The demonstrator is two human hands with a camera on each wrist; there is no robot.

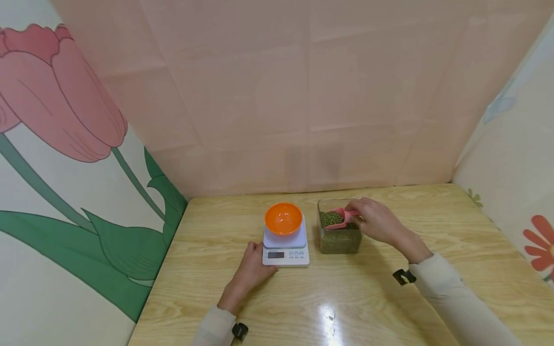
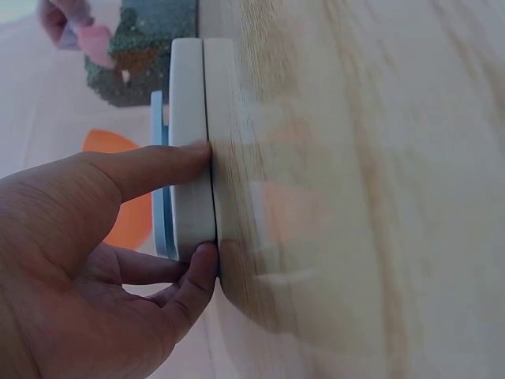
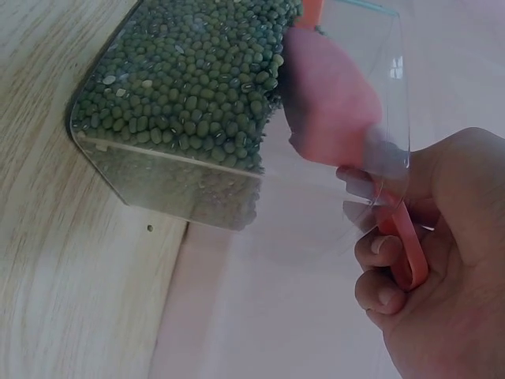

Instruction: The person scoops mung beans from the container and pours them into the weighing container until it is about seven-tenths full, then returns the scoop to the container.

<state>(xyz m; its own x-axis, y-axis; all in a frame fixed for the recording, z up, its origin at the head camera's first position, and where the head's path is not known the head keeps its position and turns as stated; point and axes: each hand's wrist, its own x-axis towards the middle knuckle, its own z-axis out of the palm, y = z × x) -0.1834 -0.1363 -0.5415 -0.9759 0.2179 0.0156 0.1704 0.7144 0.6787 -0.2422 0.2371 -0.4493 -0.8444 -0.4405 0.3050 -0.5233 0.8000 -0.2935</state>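
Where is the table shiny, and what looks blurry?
Head view: white glare on the table near the picture's bottom, perhaps a lamp's reflection, and a soft shadow beside the right sleeve; left wrist view: the table faintly mirrors the orange bowl, and the pink scoop behind looks blurry; right wrist view: beans sharper, scoop softer.

I see creased pink sheeting (image 1: 298,96) behind the wood-grain worktop (image 1: 207,230), a tulip mural (image 1: 82,101) to its left, and a red-flowered wall (image 1: 517,168) to its right.

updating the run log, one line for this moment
left hand: holds scale; right hand: grips scoop at beans; bowl: on scale; beans: in box
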